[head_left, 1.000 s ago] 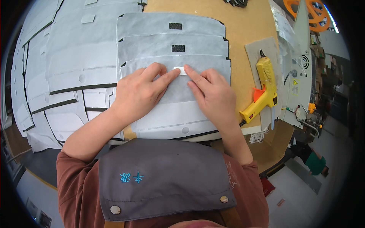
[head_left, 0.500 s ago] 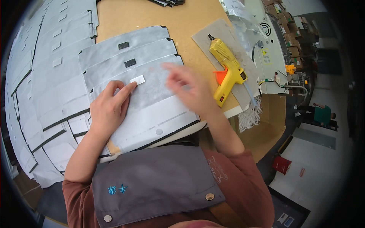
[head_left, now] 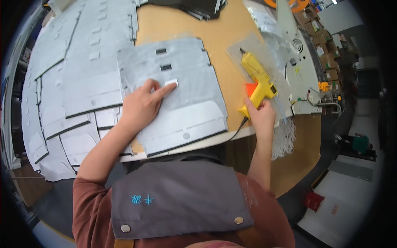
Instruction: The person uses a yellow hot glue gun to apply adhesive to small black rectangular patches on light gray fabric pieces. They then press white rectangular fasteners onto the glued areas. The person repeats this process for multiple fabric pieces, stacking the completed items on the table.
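Note:
My left hand (head_left: 142,103) lies on a stack of pale grey fabric panels (head_left: 188,93), its index finger stretched out and pressing a small white rectangular patch (head_left: 173,83). Beyond that patch, two small black patches (head_left: 166,67) sit on the panels underneath. To the right, my right hand (head_left: 262,118) is closed around the handle of a yellow hot glue gun (head_left: 257,70) with an orange trigger. The gun rests on a greyish board (head_left: 240,53), its nozzle pointing away from me. A dark cord (head_left: 239,131) runs from its handle toward the table edge.
Rows of overlapping grey panels (head_left: 93,74) with white patches cover the left side. Black sheets (head_left: 198,8) lie at the far edge. On the right stand a pale machine (head_left: 304,78), hanging white cords (head_left: 284,140) and a cardboard box (head_left: 304,153). Another person (head_left: 360,144) is farther off.
My right hand has moved from above the panels to the right and down, and now grips the glue gun's handle. My left index finger stays on the white patch. The view has shifted.

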A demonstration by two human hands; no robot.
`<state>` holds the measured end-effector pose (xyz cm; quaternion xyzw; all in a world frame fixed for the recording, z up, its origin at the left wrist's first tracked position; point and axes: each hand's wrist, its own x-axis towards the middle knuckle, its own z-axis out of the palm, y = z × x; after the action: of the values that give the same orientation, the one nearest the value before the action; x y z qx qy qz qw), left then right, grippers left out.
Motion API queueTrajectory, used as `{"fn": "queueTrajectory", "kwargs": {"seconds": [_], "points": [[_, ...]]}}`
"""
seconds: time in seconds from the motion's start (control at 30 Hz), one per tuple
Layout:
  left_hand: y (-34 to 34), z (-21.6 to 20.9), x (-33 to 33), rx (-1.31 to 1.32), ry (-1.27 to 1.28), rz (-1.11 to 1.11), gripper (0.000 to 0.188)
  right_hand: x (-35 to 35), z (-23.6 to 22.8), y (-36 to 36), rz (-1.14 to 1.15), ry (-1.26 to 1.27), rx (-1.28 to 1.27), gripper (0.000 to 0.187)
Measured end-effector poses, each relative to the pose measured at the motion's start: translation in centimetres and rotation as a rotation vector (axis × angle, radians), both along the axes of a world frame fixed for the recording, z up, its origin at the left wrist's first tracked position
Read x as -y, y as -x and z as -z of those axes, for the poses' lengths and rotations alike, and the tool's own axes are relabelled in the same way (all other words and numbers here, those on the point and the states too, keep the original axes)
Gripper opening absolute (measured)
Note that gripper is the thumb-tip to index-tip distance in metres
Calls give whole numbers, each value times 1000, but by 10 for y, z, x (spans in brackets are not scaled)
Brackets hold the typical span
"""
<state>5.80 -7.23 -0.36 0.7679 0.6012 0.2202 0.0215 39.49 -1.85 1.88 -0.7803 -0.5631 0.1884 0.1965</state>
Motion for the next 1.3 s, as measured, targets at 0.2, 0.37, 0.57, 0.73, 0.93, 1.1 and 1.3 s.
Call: {"fn": "queueTrajectory", "kwargs": {"seconds": [0.2,0.37,0.57,0.73,0.93,1.1,1.3], "points": [[-2,-4,7,-9,-37,7,39,-24,36,-30,-34,-46,-397,39],[-24,-26,56,30,-13,185,40,-12,20,-16,125,-64,-1187,40],[-22,-14,117,155,-4,284,46,10,-5,9,123,-380,-1202,35],[-22,-10,148,257,96,200,51,-5,-74,-1,23,-420,-1668,45],[-19,-16,164,351,257,157,47,-65,-186,-25,-733,-424,-2129,51],[4,-45,168,788,616,-7,25,-100,-235,-70,-1040,-453,-1843,61],[64,-101,139,686,462,170,18,-118,-221,-80,-1160,-410,-1557,64]]}}
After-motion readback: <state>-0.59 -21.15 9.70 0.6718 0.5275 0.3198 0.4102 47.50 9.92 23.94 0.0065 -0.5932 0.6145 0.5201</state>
